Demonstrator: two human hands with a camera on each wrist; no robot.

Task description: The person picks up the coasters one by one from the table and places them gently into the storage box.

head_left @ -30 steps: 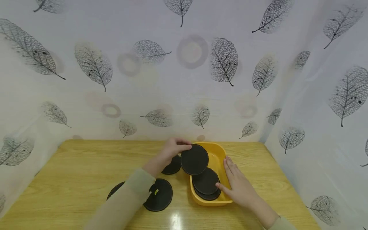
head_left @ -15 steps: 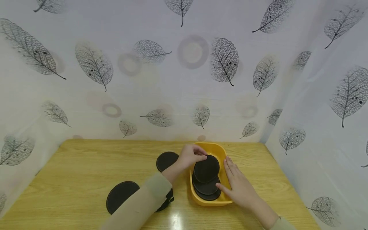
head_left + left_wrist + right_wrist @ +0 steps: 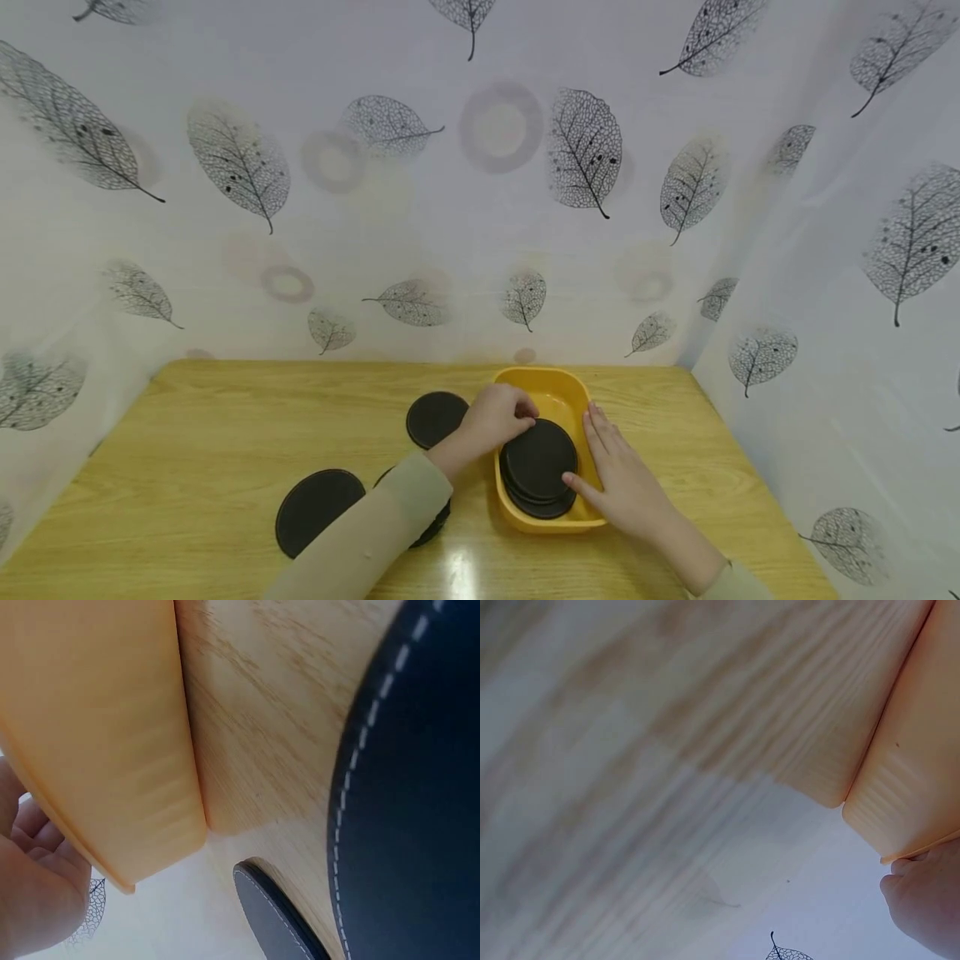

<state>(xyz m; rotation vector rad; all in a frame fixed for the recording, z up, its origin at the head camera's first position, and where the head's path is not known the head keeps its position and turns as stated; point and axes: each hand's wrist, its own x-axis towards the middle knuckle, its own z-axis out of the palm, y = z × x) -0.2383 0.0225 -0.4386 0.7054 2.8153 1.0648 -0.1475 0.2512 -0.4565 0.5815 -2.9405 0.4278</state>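
The left hand (image 3: 495,414) pinches the disc (image 3: 543,457) atop the stack (image 3: 547,509) in the bin (image 3: 557,402), and it could slip askew if the right hand (image 3: 628,483) (fingers straight along the right rim) snags it with the thumb.

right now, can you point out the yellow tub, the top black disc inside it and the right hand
Yellow tub (image 3: 557,405): head view, bare floor near its far end.
Top black disc (image 3: 541,460): head view, middle of its upper face.
Right hand (image 3: 626,482): head view, back of the hand.
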